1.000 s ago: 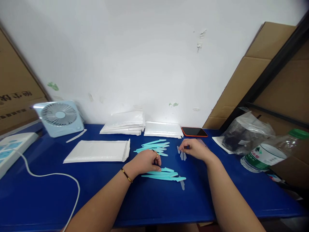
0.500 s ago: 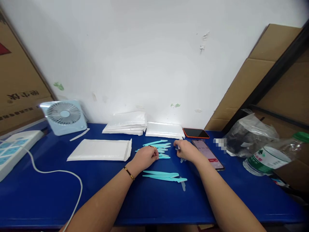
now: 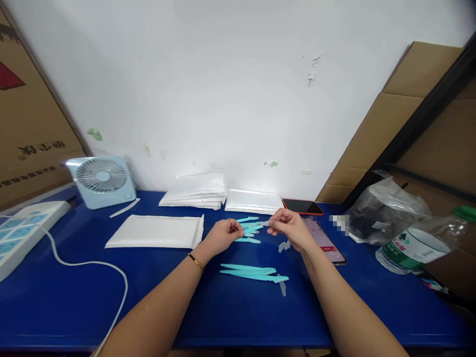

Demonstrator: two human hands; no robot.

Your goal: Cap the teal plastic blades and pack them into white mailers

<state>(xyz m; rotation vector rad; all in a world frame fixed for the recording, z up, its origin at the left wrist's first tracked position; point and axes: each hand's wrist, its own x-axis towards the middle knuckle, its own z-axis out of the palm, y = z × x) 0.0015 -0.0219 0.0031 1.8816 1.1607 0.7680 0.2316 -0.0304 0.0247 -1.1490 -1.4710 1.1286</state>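
My left hand (image 3: 223,235) pinches a turquoise eyebrow razor (image 3: 254,229), its head pointing right. Between the thumb and fingers of my right hand (image 3: 288,228) is a small translucent blade cover (image 3: 265,223), close to that razor's head; whether they touch I cannot tell. Several more turquoise razors (image 3: 249,241) lie under and behind my left hand, partly hidden by it. Nearer to me, a small group of razors (image 3: 249,270) rests on the table, with a loose clear cover (image 3: 283,287) by the heads. Other loose covers (image 3: 284,246) lie below my right hand.
A white padded envelope (image 3: 154,231) lies at left, with envelope stacks (image 3: 195,191) (image 3: 253,201) by the wall. Two phones (image 3: 303,206) (image 3: 329,243), a plastic bag (image 3: 383,208) and a bottle (image 3: 416,245) are at right. A fan (image 3: 102,179), power strip (image 3: 26,233) and white cable (image 3: 89,264) occupy the left.
My right hand has risen from the loose covers and moved left with one cover. My left hand has lifted a razor from the pile, and the two hands now nearly meet.
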